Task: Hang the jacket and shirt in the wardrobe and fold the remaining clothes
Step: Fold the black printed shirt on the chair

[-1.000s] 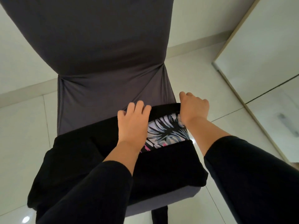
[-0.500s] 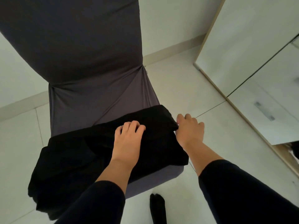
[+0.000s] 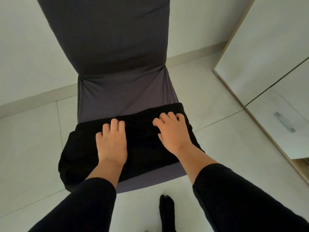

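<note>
A folded black garment (image 3: 142, 146) lies across the front of the grey-covered chair seat (image 3: 120, 96), its left end drooping over the seat's edge. My left hand (image 3: 112, 141) rests flat on the garment's left half, fingers slightly bent at the fold's far edge. On the right half my right hand (image 3: 172, 131) presses down with fingers spread. Neither hand grips the cloth. The patterned fabric seen earlier is hidden inside the fold.
The chair's tall backrest (image 3: 107, 34) rises straight ahead. A white wardrobe (image 3: 270, 52) with a drawer handle (image 3: 285, 122) stands at the right. Pale floor tiles (image 3: 33, 139) surround the chair. My black-socked foot (image 3: 166, 210) stands below the seat's front edge.
The black cloth was folded over the patterned fabric, covering it. My right hand moved from the garment's right edge onto its top, and both hands now lie flat on it.
</note>
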{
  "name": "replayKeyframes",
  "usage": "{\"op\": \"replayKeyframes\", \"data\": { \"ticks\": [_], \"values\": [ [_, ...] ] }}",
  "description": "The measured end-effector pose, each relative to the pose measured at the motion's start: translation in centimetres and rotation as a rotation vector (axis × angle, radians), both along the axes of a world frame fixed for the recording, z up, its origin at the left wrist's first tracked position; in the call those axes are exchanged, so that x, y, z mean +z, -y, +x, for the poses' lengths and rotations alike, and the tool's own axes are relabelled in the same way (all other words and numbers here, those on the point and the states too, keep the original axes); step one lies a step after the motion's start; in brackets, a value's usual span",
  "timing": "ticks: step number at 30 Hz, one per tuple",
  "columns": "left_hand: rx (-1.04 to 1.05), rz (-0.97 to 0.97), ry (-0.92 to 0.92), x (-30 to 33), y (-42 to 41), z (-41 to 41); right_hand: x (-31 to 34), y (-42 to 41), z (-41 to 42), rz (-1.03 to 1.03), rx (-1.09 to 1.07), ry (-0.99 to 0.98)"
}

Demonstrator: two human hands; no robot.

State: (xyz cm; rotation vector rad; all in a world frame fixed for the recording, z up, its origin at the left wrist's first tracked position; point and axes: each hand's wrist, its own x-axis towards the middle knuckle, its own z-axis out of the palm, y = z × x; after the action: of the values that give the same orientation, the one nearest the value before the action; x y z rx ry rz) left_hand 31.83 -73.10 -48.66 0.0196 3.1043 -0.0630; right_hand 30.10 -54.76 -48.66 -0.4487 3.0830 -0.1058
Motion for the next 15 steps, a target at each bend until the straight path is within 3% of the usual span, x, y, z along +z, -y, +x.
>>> {"op": "replayKeyframes", "data": {
  "ticks": [4, 12, 15],
  "values": [
    [0.036, 0.223, -0.088, -0.4, 2.3, 1.2, -0.8, 3.6, 0.4, -0.009, 0.084, -0.031],
    [0.097, 0.304, -0.006, -1.0, 7.5, 3.7, -1.3, 7.3, 0.2, -0.027, 0.056, -0.192],
    [0.098, 0.297, -0.070, -0.9, 8.2, 4.1, -1.5, 8.3, 0.4, -0.020, 0.120, -0.195]
  ]
}}
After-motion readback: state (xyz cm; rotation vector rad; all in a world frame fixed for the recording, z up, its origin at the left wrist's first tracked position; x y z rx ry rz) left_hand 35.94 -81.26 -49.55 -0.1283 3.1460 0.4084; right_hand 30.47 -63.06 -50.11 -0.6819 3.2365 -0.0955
